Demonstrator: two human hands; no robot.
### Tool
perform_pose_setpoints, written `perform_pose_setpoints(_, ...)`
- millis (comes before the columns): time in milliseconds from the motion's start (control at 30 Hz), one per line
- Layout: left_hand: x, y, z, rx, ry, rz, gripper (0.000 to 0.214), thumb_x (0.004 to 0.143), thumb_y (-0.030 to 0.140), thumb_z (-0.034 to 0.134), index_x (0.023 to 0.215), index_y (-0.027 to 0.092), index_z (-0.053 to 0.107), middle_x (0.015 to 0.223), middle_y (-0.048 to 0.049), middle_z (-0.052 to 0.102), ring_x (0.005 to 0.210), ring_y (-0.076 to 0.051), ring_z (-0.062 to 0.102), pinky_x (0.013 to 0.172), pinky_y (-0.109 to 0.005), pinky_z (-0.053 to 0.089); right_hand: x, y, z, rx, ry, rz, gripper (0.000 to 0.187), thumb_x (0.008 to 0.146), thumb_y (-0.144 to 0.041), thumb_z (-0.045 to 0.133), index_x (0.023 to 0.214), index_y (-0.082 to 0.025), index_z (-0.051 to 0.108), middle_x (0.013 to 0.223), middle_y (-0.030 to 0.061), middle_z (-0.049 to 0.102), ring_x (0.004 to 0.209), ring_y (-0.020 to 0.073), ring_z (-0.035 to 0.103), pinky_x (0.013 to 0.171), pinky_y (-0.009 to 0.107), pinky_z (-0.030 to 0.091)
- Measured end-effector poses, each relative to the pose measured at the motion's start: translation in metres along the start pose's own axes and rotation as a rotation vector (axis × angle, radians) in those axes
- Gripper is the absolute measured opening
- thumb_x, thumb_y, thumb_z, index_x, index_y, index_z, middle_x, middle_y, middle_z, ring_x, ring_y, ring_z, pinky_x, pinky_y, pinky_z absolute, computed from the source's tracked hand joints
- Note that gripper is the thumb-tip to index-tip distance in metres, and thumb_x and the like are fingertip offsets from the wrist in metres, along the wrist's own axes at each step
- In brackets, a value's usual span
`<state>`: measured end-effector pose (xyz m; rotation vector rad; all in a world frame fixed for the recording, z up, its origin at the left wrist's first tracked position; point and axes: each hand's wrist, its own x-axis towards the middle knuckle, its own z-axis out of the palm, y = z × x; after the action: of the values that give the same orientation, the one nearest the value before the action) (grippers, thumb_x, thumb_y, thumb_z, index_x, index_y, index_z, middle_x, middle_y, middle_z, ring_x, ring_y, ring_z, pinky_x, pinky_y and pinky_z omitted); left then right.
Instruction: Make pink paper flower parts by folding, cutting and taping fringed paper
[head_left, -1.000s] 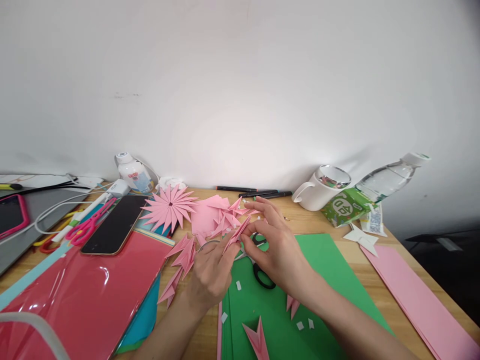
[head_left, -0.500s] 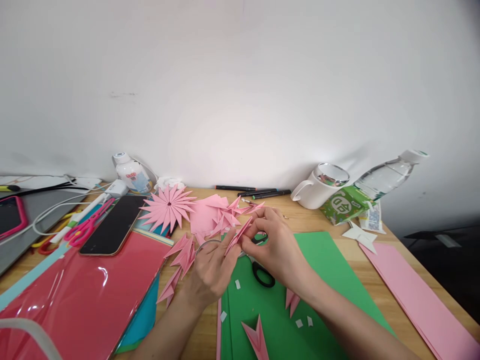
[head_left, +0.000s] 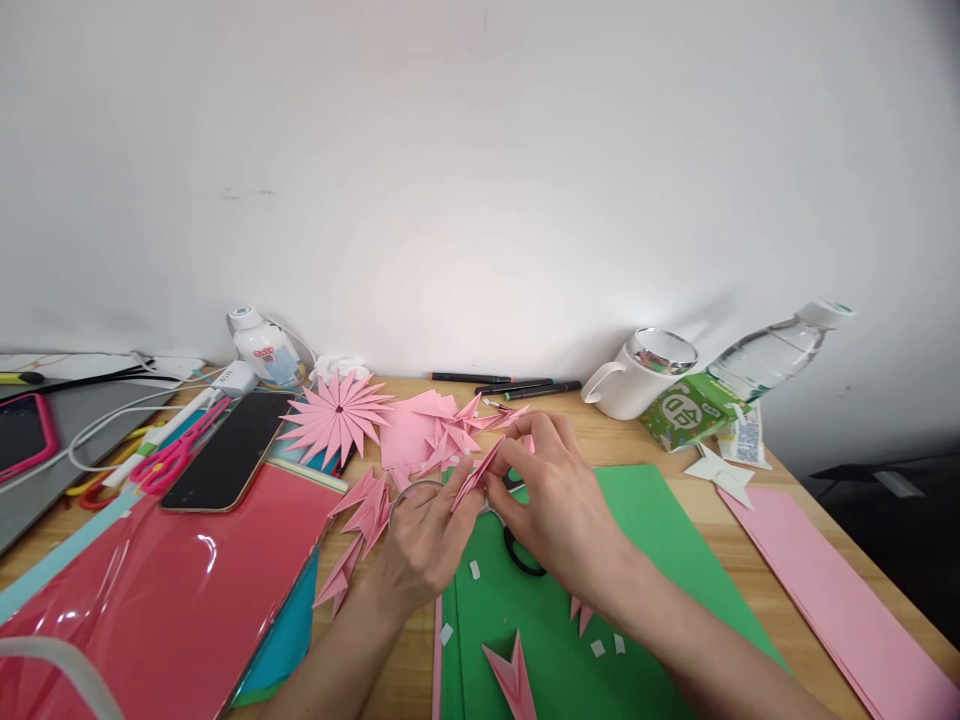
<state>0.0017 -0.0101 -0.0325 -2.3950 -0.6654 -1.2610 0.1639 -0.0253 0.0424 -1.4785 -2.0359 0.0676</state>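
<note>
My left hand [head_left: 427, 535] is closed around a folded pink paper piece [head_left: 478, 476], held slanted between thumb and fingers above the green sheets. At the piece's right side, my right hand [head_left: 551, 485] pinches with thumb and forefinger; its fingertips meet the paper's edge. A small bit of pink shows by the right fingers, and I cannot tell what it belongs to. Beneath the hands lie scissors with black handles [head_left: 525, 553], partly hidden. Another folded pink piece [head_left: 513, 676] rests on the green paper [head_left: 660, 560], and one more is partly covered by my right forearm.
A pink pointed paper wheel [head_left: 337, 410] and several folded pieces [head_left: 365, 508] lie left of the hands. A phone [head_left: 229, 450], pink scissors [head_left: 180, 447] and red sheets [head_left: 195, 580] are farther left. Markers [head_left: 525, 386], a mug [head_left: 637, 375] and a tilted bottle [head_left: 772, 352] stand or lie behind.
My right hand has shifted slightly to the right and its fingers have bent differently, covering more of the scissors. My left hand still holds the folded pink piece in nearly the same spot.
</note>
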Motion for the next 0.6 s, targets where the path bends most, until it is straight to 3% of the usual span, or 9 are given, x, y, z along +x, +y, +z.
perform_pose_setpoints(200, 0.006, 0.000, -0.004, 0.008, 0.001, 0.046, 0.022, 0.085, 0.000, 0.049, 0.105, 0.002, 0.058, 0.101, -0.0301, 0.070, 0.099, -0.032, 0.070, 0.072, -0.039, 0.060, 0.003, 0.001, 0.000, 0.176, -0.002, 0.105, 0.021, 0.072, -0.008, 0.063, 0.059, -0.020, 0.052, 0.081, 0.0068, 0.056, 0.090, 0.0266, 0.051, 0.074, 0.041, 0.051)
perform_pose_setpoints(400, 0.002, -0.002, -0.004, 0.017, -0.010, 0.033, 0.023, 0.086, 0.001, 0.049, 0.107, 0.003, 0.058, 0.101, -0.0284, 0.071, 0.096, -0.030, 0.071, 0.072, -0.038, 0.060, 0.009, 0.005, 0.000, 0.249, -0.096, 0.183, 0.024, 0.073, -0.012, 0.065, 0.056, -0.020, 0.051, 0.084, 0.0057, 0.057, 0.092, 0.0255, 0.055, 0.083, 0.045, 0.049)
perform_pose_setpoints(600, -0.004, -0.002, -0.001, -0.030, 0.007, -0.079, 0.033, 0.085, -0.001, 0.050, 0.116, 0.008, 0.056, 0.108, -0.0203, 0.072, 0.083, -0.022, 0.073, 0.072, -0.031, 0.059, 0.010, 0.011, -0.008, 0.160, -0.151, -0.032, 0.010, 0.086, -0.015, 0.059, 0.078, -0.020, 0.060, 0.099, 0.0105, 0.056, 0.099, 0.0268, 0.053, 0.082, 0.047, 0.052)
